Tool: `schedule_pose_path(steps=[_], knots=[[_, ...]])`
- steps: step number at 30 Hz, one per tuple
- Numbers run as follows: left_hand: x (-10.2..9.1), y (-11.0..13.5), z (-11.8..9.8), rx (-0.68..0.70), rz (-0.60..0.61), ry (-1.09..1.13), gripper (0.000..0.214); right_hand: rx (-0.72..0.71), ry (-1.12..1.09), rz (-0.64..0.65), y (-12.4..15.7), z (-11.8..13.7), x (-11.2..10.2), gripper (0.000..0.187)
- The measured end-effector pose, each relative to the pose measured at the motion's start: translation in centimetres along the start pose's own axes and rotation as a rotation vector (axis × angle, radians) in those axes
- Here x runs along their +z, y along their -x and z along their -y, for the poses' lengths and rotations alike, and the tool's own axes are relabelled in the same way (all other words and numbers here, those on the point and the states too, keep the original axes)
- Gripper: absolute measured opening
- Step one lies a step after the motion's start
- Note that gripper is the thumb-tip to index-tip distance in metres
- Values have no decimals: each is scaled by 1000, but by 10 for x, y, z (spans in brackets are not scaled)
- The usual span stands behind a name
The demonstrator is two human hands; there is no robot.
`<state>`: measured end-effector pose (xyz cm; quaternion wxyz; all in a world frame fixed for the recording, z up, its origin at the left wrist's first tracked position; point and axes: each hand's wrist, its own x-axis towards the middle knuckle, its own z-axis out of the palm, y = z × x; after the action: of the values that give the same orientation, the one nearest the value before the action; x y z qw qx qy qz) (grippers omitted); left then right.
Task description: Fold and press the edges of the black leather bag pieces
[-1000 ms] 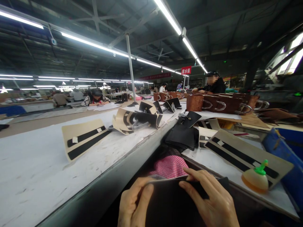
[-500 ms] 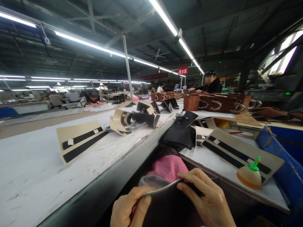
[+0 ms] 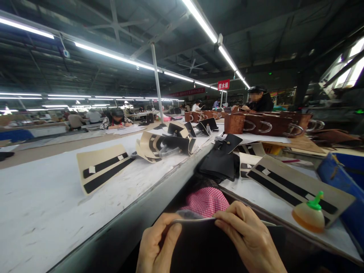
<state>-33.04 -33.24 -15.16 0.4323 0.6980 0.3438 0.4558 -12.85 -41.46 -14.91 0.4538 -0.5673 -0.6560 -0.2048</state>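
Note:
Both hands pinch the upper edge of a black leather panel, which hangs low at the bottom of the view. My left hand grips its left part, thumb on the near face and fingers behind. My right hand has thumb and fingertips closed on the same edge, further right. A pale line runs along that edge between them. Behind the panel lies red-and-white checked cloth. The panel's lower part runs out of the frame. Nearest on the right is a squeeze bottle with a green spout and amber liquid.
On the white-covered table lie a cream panel with black strips and several curled black-and-cream pieces. Black pieces are stacked at centre right. Brown bags stand behind; a blue bin borders the right. A co-worker sits beyond the bags.
The panel's edge between my hands has gone from slanted and wavy to nearly level. My hands appear slightly further right; the whole view has shifted a little.

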Motion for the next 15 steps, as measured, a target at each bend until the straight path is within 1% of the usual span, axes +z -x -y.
schedule_pose_path(steps=[3,4,6,8,9,11,12,13,14,15], knots=[[-4,-9,-8,-81,94,127,22,3,11,-6,-1,1,-1,15],[-6,-12,-11,-81,127,125,18,2,12,1,-2,2,-1,15],[-11,-18,-14,-24,182,37,10,-10,20,12,-3,2,-1,15],[-14,-23,-13,87,214,-125,20,-35,42,21,-5,3,0,16],[-14,-25,-11,156,206,-221,22,-48,62,24,-7,3,0,17],[-10,-28,-7,310,128,-447,12,-67,111,25,-11,4,3,22],[-5,-29,-5,395,82,-564,16,-73,128,29,-12,5,5,24],[1,-30,-5,473,57,-667,26,-80,136,37,-14,6,7,26],[9,-31,-5,541,70,-752,34,-90,134,43,-16,7,9,28],[17,-32,-7,586,129,-821,40,-105,125,45,-17,8,11,32]])
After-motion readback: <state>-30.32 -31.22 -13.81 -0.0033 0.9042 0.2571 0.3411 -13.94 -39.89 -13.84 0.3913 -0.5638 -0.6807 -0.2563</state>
